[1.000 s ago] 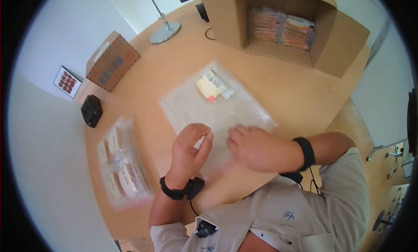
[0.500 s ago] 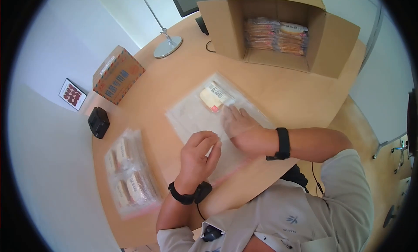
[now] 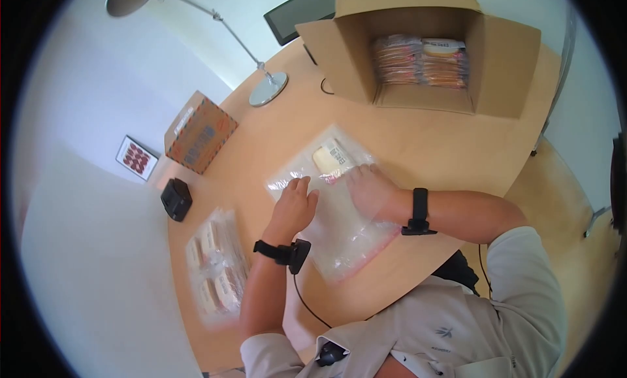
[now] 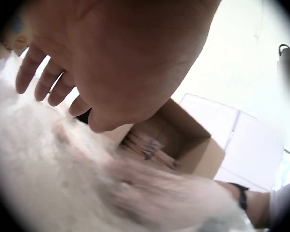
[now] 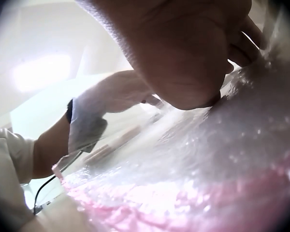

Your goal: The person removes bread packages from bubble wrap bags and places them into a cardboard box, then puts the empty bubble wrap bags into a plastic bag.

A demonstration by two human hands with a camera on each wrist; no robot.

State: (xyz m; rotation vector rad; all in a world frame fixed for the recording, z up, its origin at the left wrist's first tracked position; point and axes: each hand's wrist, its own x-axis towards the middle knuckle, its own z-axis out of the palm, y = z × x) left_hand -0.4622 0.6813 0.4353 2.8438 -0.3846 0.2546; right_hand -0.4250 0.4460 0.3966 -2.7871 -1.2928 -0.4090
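Left hand (image 3: 293, 206) and right hand (image 3: 369, 190), fingers straight, flat atop the clear pink-edged plastic bag (image 3: 339, 237), gripping nothing.

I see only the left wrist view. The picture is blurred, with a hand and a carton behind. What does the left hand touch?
Observer: In the head view the left hand lies flat, fingers straight, on a clear plastic bag on the table.
Operator: And where is the right hand? I see only a forearm with a band.
Observer: The right hand presses on the same bag, beside the left one, near a pale packet inside it.
Operator: Does the bag have any colour?
Observer: The right wrist view shows a pink strip along its near edge.
Operator: Anything else on the table?
Observer: A second bag of packets lies to the person's left.
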